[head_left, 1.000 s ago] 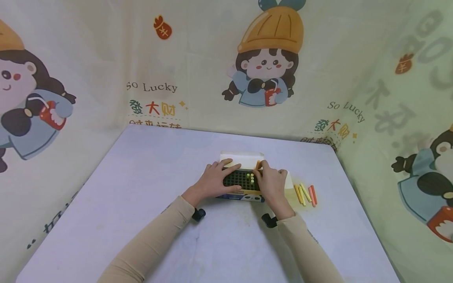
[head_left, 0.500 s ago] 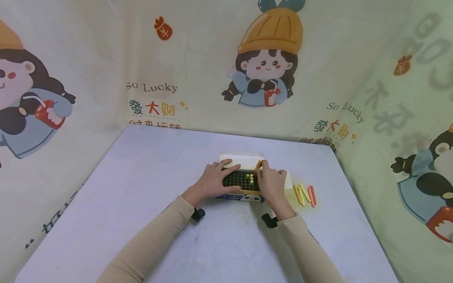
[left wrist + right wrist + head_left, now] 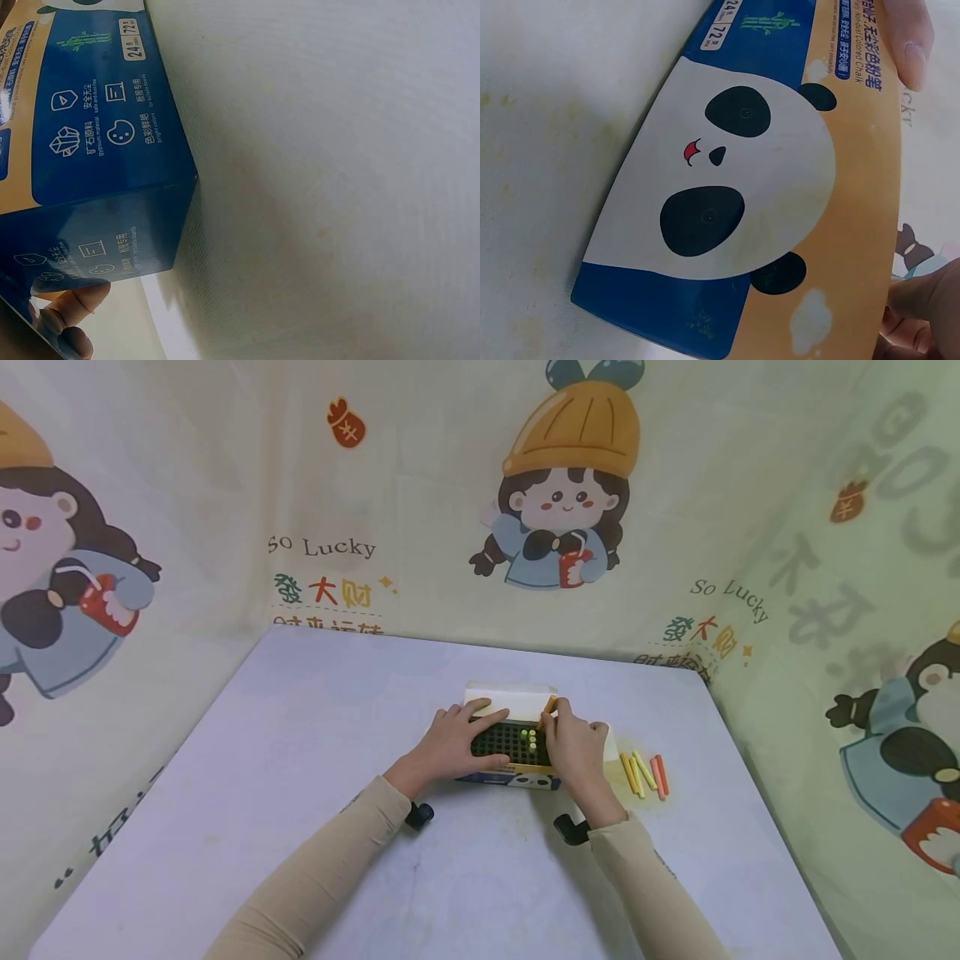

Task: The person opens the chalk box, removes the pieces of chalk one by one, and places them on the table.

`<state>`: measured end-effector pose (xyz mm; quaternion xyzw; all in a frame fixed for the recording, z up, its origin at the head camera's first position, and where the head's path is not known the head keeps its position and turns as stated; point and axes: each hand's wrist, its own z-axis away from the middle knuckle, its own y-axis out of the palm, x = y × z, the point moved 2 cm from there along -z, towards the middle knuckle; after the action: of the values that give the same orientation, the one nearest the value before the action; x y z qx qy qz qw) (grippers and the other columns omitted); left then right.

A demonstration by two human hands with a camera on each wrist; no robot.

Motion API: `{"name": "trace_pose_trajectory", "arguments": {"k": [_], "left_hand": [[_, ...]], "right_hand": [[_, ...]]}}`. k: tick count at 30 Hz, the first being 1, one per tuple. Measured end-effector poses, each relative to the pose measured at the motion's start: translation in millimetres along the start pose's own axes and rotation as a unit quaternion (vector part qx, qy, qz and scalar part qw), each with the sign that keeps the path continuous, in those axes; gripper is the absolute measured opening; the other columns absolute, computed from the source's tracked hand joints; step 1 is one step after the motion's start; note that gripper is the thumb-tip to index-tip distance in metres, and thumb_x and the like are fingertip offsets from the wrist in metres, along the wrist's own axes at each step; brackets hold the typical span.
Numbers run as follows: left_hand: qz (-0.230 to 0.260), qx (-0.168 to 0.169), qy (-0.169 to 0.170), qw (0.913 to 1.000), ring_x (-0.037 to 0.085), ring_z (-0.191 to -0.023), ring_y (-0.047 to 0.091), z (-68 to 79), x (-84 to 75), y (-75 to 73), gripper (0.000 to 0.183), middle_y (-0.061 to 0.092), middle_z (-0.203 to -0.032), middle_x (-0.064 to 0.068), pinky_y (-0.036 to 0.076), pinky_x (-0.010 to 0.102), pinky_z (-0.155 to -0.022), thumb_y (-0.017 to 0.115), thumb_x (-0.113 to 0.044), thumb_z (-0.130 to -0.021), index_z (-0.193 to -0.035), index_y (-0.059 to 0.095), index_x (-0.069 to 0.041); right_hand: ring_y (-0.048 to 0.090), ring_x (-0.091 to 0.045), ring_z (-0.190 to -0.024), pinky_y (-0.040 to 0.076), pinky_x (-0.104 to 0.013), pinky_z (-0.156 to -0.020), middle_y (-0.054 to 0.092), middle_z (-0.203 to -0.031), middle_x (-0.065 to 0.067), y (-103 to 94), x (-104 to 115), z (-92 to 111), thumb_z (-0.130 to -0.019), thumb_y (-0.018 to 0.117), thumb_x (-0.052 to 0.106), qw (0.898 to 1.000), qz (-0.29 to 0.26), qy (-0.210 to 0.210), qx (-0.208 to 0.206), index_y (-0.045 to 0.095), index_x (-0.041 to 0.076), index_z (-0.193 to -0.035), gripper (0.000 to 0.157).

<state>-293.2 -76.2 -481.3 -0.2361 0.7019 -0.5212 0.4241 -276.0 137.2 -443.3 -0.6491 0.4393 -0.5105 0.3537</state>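
An open chalk box (image 3: 536, 779) with a panda on its front stands mid-table. Its black insert (image 3: 495, 739) is full of round holes, and several yellow-green chalk sticks (image 3: 532, 739) stand in it towards the right. My left hand (image 3: 444, 745) holds the box from the left, thumb along the front edge and fingers spread over to the back. At the right end my right hand (image 3: 576, 750) pinches an orange chalk stick (image 3: 551, 702), tilted over the back right holes; its lower tip is hard to make out. In the right wrist view, the box's panda side (image 3: 787, 172) hides most of the work.
Several loose chalk sticks (image 3: 636, 774), orange, yellow and pinkish red, lie on the table right of the box. The box's white lid flap (image 3: 517, 700) stands open at the back, and a side flap (image 3: 611, 745) sticks out beneath my right hand.
The orange chalk stick has tipped further to the right in my right fingers. The right hand has shifted slightly; my left hand and the box stay put.
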Motion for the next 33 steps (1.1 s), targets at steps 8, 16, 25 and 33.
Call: {"name": "trace_pose_trajectory", "arguments": {"k": [8, 16, 25, 33], "left_hand": [[0.001, 0.003, 0.001, 1.0, 0.036, -0.136, 0.046, -0.2, 0.3, 1.7, 0.084, 0.027, -0.169, 0.006, 0.037, 0.055, -0.102, 0.057, -0.076, -0.092, -0.163, 0.028, -0.043], [-0.003, -0.007, 0.007, 1.0, 0.036, -0.135, 0.047, 0.4, 0.3, 1.8, 0.084, 0.029, -0.168, 0.007, 0.038, 0.054, -0.1, 0.057, -0.077, -0.092, -0.163, 0.03, -0.041], [0.001, -0.003, 0.0, 1.0, 0.036, -0.135, 0.047, 0.3, -0.3, 0.8, 0.084, 0.028, -0.169, 0.006, 0.037, 0.055, -0.1, 0.058, -0.075, -0.092, -0.163, 0.03, -0.041], [0.0, -0.003, 0.003, 1.0, 0.037, -0.134, 0.047, 0.5, -1.0, 0.8, 0.083, 0.028, -0.168, 0.007, 0.038, 0.055, -0.099, 0.059, -0.074, -0.092, -0.163, 0.03, -0.041]], "right_hand": [[0.071, -0.028, -0.077, 0.041, -0.06, -0.09, 0.077, -0.09, -0.009, -3.4, -1, 1, -0.11, 0.054, 0.027, 0.999, -0.023, -0.006, -0.028, 0.062, 0.008, -0.108, 0.021], [0.075, -0.027, -0.083, 0.043, -0.06, -0.089, 0.078, -0.099, -0.01, -5.1, -6, 1, -0.109, 0.053, 0.025, 0.998, -0.038, -0.008, -0.039, 0.062, 0.007, -0.11, 0.02], [0.072, -0.026, -0.08, 0.043, -0.059, -0.089, 0.077, -0.103, -0.01, -9.2, -10, 0, -0.109, 0.052, 0.024, 0.998, -0.039, 0.007, -0.049, 0.063, 0.006, -0.117, 0.023], [0.072, -0.028, -0.082, 0.043, -0.056, -0.088, 0.077, -0.105, -0.012, -10.4, -16, -1, -0.109, 0.051, 0.024, 0.998, -0.033, 0.02, -0.054, 0.064, 0.002, -0.125, 0.03]]}}
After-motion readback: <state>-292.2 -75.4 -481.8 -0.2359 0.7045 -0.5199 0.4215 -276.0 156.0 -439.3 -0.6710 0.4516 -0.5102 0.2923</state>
